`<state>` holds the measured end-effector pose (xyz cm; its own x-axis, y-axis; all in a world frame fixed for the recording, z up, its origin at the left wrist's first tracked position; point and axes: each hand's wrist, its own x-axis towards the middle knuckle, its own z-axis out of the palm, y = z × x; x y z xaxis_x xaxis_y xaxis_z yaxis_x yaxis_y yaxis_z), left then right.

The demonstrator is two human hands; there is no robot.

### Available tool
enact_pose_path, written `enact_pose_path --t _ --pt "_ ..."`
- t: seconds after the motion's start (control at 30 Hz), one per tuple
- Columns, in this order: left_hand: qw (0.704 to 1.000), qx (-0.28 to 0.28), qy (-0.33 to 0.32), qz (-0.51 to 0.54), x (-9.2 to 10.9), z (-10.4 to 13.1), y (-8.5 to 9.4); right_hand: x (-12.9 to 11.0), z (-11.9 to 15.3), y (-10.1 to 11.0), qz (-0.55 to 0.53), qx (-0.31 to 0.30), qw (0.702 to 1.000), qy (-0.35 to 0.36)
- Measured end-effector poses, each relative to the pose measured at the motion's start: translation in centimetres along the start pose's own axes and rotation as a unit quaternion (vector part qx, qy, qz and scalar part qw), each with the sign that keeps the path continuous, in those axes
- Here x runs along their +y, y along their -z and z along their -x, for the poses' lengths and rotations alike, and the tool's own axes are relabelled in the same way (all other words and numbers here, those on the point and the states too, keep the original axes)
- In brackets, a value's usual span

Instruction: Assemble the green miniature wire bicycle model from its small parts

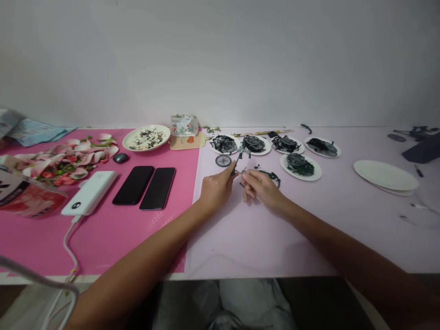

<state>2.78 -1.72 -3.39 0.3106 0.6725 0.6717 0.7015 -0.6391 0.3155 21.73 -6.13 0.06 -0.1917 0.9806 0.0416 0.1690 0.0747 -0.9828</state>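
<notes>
My left hand (217, 185) is closed around a thin dark toy bicycle part (238, 159), which has a small handlebar at its upper end. Close beside it, my right hand (261, 187) has thumb and forefinger pinched together at the lower end of that part; whatever is between those fingertips is too small to tell. A grey spoked toy wheel (223, 160) lies just beyond my left hand. Behind my right hand, partly covered by it, rests a dark green curved piece (273, 176).
White plates of dark toy parts, including a near one (285, 173), stand toward the wall. Stacked white plates (385, 175) are at right. On the pink mat lie two phones (158, 189), a corded white power bank (90, 192), a bowl (128, 145) and pink petal-like pieces (51, 164).
</notes>
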Motion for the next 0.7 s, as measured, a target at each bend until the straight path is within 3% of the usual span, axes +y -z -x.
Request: enact_pose_path --t 0.07,0.13,0.2,0.27,0.37,0.47,0.6,0.7 --pt "1.000 0.000 0.015 0.018 0.0 -0.1 0.1 0.3 -0.1 0.3 0.168 0.056 0.978 0.108" --pt "0.999 0.001 0.024 0.034 0.0 -0.1 0.2 0.6 -0.3 0.8 0.304 0.087 0.926 0.205" --pt "0.998 0.008 0.029 0.052 0.0 0.0 0.1 0.8 -0.5 1.2 0.370 0.093 0.889 0.253" --pt "0.997 0.011 0.029 0.070 -0.1 0.1 0.0 0.8 -0.5 1.4 0.379 0.089 0.885 0.254" --pt "0.997 0.008 0.011 0.077 -0.3 0.4 -0.2 0.4 0.0 0.8 0.279 0.053 0.943 0.175" --pt "0.998 0.013 -0.019 0.060 -0.6 0.6 -0.3 -0.4 0.4 0.1 0.067 -0.001 0.997 0.042" --pt "0.996 0.028 -0.048 0.068 -0.5 0.4 0.1 -1.1 0.2 0.1 -0.128 -0.068 0.987 -0.063" --pt "0.993 0.024 0.001 0.112 0.1 -0.1 0.7 -1.1 -0.3 0.6 -0.185 -0.090 0.974 -0.096"
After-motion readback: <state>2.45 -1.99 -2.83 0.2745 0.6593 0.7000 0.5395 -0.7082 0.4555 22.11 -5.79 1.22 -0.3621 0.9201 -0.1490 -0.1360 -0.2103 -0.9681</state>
